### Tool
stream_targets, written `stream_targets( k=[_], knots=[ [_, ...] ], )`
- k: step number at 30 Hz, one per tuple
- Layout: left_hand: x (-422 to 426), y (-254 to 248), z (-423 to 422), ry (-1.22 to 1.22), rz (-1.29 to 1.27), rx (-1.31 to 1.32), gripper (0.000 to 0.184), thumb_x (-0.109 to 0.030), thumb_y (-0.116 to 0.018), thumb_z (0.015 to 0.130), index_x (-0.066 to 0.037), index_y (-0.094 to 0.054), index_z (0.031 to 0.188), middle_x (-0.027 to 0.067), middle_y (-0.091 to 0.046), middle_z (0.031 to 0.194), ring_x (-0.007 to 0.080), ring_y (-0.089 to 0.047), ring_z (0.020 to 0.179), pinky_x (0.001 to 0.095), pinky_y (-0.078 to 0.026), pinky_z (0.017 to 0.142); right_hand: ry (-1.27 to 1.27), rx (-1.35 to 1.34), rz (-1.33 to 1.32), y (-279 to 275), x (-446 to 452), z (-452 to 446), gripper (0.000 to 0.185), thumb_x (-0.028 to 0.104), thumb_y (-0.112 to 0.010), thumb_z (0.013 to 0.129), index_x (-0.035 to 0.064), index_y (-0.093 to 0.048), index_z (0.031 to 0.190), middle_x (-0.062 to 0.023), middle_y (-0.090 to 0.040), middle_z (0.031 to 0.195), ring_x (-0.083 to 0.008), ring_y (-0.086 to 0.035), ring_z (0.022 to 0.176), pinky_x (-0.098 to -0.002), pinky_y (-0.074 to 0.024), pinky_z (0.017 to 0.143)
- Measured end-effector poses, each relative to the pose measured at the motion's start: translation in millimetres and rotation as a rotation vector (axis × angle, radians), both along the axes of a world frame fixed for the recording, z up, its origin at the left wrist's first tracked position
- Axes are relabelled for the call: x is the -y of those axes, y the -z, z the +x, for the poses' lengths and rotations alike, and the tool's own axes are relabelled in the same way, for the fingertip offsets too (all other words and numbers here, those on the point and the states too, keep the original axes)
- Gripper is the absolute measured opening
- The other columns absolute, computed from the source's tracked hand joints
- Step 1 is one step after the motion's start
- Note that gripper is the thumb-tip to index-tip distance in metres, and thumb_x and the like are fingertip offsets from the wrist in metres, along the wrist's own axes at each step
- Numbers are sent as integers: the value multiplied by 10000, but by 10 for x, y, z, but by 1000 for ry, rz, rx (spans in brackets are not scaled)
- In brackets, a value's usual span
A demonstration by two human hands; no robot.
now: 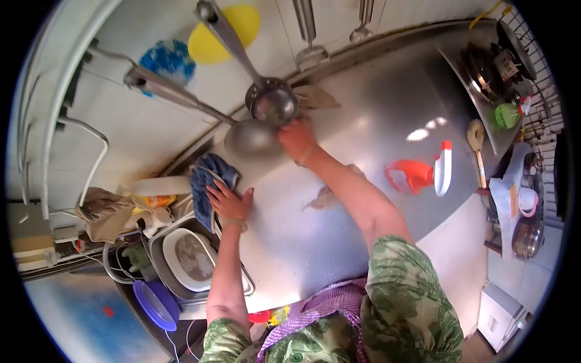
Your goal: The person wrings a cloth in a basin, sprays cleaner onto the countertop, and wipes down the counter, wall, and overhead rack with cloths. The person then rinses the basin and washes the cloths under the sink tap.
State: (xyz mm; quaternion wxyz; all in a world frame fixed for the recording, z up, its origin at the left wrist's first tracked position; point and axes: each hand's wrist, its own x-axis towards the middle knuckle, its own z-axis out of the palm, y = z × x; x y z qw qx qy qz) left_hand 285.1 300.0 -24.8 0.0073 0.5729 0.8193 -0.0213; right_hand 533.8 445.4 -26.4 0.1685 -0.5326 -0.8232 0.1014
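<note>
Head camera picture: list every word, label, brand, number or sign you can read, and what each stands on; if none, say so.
No text can be read.
White box: small marks, too small to read.
Pale label at the upper right: too blurred to read.
Spray bottle: no lettering I can make out.

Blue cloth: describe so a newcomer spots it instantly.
On the steel counter, go to the left edge, near the white basin. The blue cloth lies crumpled there, at the left hand. Dark blue sets it apart from the brown cloth further left.
</note>
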Motion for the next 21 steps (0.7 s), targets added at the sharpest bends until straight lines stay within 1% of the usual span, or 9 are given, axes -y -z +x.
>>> stream_targets(
  k=[1, 3, 5, 8, 11, 14, 17, 19, 21],
  knots=[
    [14, 99, -31, -28, 50, -2, 1071, -622, -637, 826, -10, -139, 1550, 336, -161, 1561, 479, -199, 1440, 568, -220, 1150, 131, -156, 19, -152, 26, 175, 125, 155, -600, 842, 82, -680, 905, -74, -679, 995, -351, -591, 978, -497, -445, 846],
    [-2, 239, 10, -79, 143, 12, 1051, -626, -624, 835, -32, -144, 1557, 306, -147, 1578, 462, -160, 1459, 556, -186, 1167, 385, -305, 290, -335, 44, 507, 173, 174, -645, 855, 58, -687, 976, -109, -692, 965, -329, -622, 926, -432, -477, 792],
    [3, 215, 114, -138, 177, 40, 980, -591, -601, 870, -57, -157, 1561, 258, -138, 1600, 425, -125, 1480, 544, -138, 1184, 844, -1059, 83, 251, -377, 839, 264, 220, -679, 891, 24, -679, 1068, -126, -700, 951, -272, -643, 908, -364, -484, 830],
    [-26, 122, 201, -179, 185, 79, 878, -515, -563, 919, -54, -175, 1557, 244, -144, 1603, 402, -127, 1486, 535, -111, 1192, 646, -1392, 125, -606, -618, 1097, 317, 248, -693, 912, 7, -668, 1116, -122, -696, 1003, -228, -636, 947, -333, -473, 882],
    [-3, 161, 151, -156, 206, 82, 840, -476, -554, 931, -46, -189, 1553, 246, -144, 1603, 404, -125, 1486, 530, -114, 1192, 518, -1554, 407, -1182, -955, 906, 300, 242, -684, 925, -1, -660, 1097, -90, -683, 1021, -198, -613, 953, -333, -462, 880],
    [-8, 142, 182, -142, 212, 72, 806, -437, -539, 943, -28, -197, 1548, 255, -144, 1600, 413, -134, 1481, 527, -108, 1194, 598, -756, 668, -1378, -1377, 703, 237, 208, -671, 907, 27, -659, 1060, -108, -676, 1035, -228, -619, 961, -360, -468, 858],
    [-24, 154, 161, -136, 212, 50, 806, -426, -532, 942, -14, -193, 1546, 268, -148, 1594, 425, -143, 1474, 533, -109, 1191, 462, -339, 776, -1505, -1596, 414, 206, 248, -573, 929, 60, -627, 994, -146, -666, 940, -314, -636, 922, -426, -504, 761],
    [-20, 134, 184, -134, 216, 42, 807, -420, -532, 939, -11, -192, 1545, 273, -150, 1591, 431, -146, 1471, 537, -112, 1189, 333, -458, 706, -1279, -1758, 238, 200, 235, -573, 902, 86, -651, 1008, -153, -671, 940, -327, -653, 882, -485, -501, 747],
    [-14, 195, 142, -121, 227, 8, 806, -430, -526, 935, -6, -202, 1540, 281, -157, 1586, 445, -156, 1464, 543, -117, 1186, 72, -494, 514, -1561, -1521, 183, 248, 234, -572, 894, 96, -652, 1084, -178, -678, 984, -330, -664, 913, -486, -512, 773]
  ],
)
